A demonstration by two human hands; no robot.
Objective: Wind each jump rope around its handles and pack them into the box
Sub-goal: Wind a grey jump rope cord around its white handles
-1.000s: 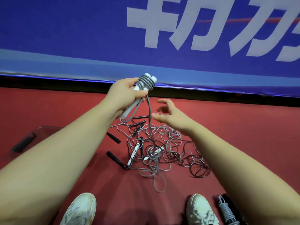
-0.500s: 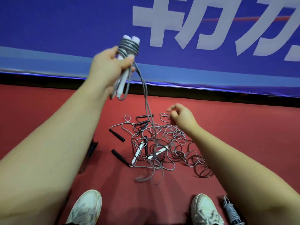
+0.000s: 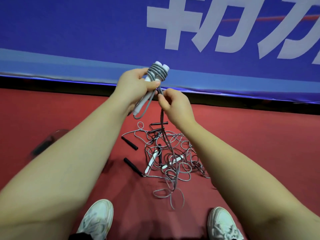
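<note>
Here both forearms reach forward from the lower corners and meet above the tangle of jump ropes [image 3: 173, 158] on the red floor [image 3: 259, 135], the left hand [image 3: 136, 84] a little higher than the right hand [image 3: 174, 103]. Left of the tangle, a clear container [image 3: 50, 139] is mostly hidden behind the left forearm and hard to make out, and two white shoes [image 3: 97, 220] nearer than the tangle are cut off by the bottom edge. The left hand is clenched around a pair of white handles [image 3: 165, 67] bound near the top with grey coils, while the right hand pinches the grey rope [image 3: 162, 118], which hangs down into the tangle.
</note>
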